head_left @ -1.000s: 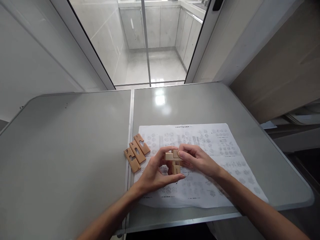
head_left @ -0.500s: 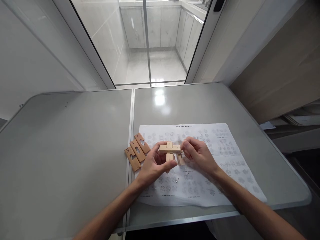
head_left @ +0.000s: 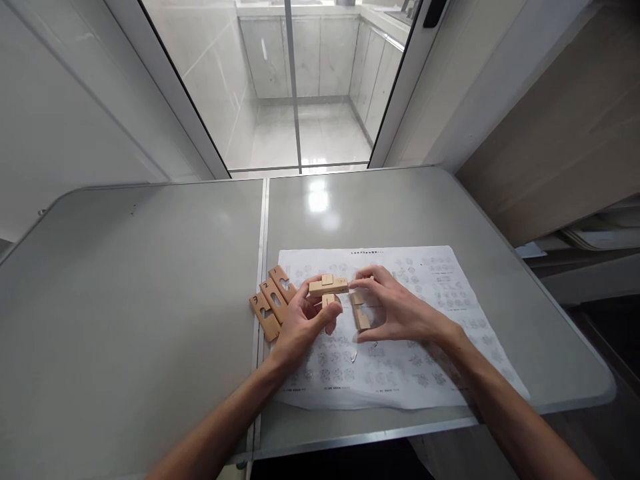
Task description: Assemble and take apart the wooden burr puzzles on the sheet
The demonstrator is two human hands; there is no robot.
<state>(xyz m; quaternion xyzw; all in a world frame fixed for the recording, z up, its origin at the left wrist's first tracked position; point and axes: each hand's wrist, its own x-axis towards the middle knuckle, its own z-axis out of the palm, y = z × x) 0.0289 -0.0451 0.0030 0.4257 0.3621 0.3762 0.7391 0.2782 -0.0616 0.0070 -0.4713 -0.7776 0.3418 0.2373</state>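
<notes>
My left hand (head_left: 305,320) grips a cluster of interlocked light wooden blocks (head_left: 329,287), thumb in front and fingers behind. Just right of it, my right hand (head_left: 395,310) is spread, thumb and fingers apart around a notched wooden piece (head_left: 360,313) that lies on the printed sheet (head_left: 420,373). Its fingertips are close to the right end of the cluster; whether they touch it cannot be told. Left of my left hand lie three flat brown wooden pieces with cutouts, marked 1 (head_left: 283,283), 2 (head_left: 274,300) and 3 (head_left: 265,317).
The grey table (head_left: 150,287) has a metal seam (head_left: 264,220) running front to back. Behind its far edge stands a framed glass door (head_left: 300,87). A wooden panel (head_left: 555,127) and shelves with papers are at the right.
My right hand has opened from a pinch and spread around the notched piece. My left hand has shifted slightly left with the block cluster.
</notes>
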